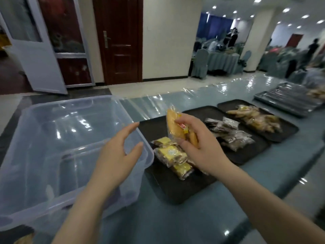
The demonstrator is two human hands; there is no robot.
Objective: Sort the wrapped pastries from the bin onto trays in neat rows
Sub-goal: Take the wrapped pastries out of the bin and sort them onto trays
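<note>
The person stands at a long surface (202, 217) covered with shiny plastic film. The right hand (197, 143) grips a golden wrapped pastry (173, 125), fingers and thumb curled around its lower half, and holds it in the air above the nearest black tray (175, 187). The left hand (116, 152) holds nothing; its fingers are spread and relaxed over the corner of the clear plastic bin (52, 138).

The pastry seems light and soft, and its wrapper looks smooth and a little slippery, so I think a gentle hold across the middle is better than a pinch on the loose sealed end, which can crush or slip.

On the nearest tray lie yellow wrapped cakes (173, 155). The middle tray (249, 155) carries dark packets (230, 132), the far tray (286, 132) pale ones (255, 118).

The right hand hides part of the pastry and some cakes under it. The bin looks almost empty, but reflections make this uncertain. The metal trays (284, 99) farther away are blurred.
</note>
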